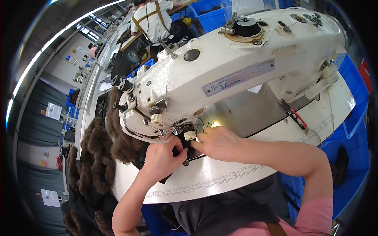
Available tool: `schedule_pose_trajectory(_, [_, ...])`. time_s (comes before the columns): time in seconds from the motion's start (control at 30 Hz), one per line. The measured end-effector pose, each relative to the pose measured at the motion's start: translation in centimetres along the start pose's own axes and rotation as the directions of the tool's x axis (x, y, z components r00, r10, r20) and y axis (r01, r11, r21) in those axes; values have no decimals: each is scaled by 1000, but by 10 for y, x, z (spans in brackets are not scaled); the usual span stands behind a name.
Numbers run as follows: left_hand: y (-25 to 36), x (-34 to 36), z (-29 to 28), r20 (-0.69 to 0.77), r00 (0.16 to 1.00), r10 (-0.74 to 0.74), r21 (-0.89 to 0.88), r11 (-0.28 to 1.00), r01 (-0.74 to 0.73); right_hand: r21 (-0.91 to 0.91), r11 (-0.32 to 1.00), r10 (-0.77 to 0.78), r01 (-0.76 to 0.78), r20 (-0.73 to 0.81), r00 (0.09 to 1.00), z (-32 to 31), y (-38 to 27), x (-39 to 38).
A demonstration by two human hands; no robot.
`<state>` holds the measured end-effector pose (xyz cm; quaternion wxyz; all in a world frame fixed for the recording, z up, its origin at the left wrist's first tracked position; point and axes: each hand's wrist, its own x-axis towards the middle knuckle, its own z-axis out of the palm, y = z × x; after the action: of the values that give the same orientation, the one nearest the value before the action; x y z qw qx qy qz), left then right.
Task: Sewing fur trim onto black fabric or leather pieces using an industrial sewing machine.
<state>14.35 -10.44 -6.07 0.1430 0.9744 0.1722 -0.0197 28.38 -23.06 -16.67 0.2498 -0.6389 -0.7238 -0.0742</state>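
A white sewing machine (173, 70) stands before me, its needle area partly hidden by its dials and my fingers. My left hand (161, 157) is closed in a pinch on black fabric (138, 160) just left of the needle area. Close beside it, right of the needle area, my right hand (220, 144) is closed with thumb and forefinger on the edge of the same dark fabric. Brown fur trim (124, 143) lies left of the machine head, next to the black fabric. What lies under the presser foot is hidden.
Red-handled thread snips (294, 115) lie on the machine bed at right. More brown fur pieces (94, 153) hang over the left edge. Blue bins (352, 157) stand at the right. Across the back, another person (153, 21) sits at work. A ruler scale runs along the table's front.
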Motion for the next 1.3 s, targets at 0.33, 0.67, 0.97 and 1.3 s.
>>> schedule_pose_trajectory(0.33, [0, 2, 5, -87, 994, 71, 99, 993, -62, 6, 1000, 25, -26, 72, 997, -5, 0, 6])
schedule_pose_trajectory(0.67, [-12, 1, 8, -129, 990, 55, 79, 996, -45, 9, 999, 38, -40, 165, 985, -1, 1, 14])
schedule_pose_trajectory(0.97, [-12, 0, 20, -232, 972, 47, 72, 997, -31, 80, 997, 13, -10, -37, 999, 8, 3, 4])
schedule_pose_trajectory(1.3, [-11, 3, 27, -282, 948, 146, 385, 923, -27, 18, 998, -55, 57, -114, 992, 2, -3, 4])
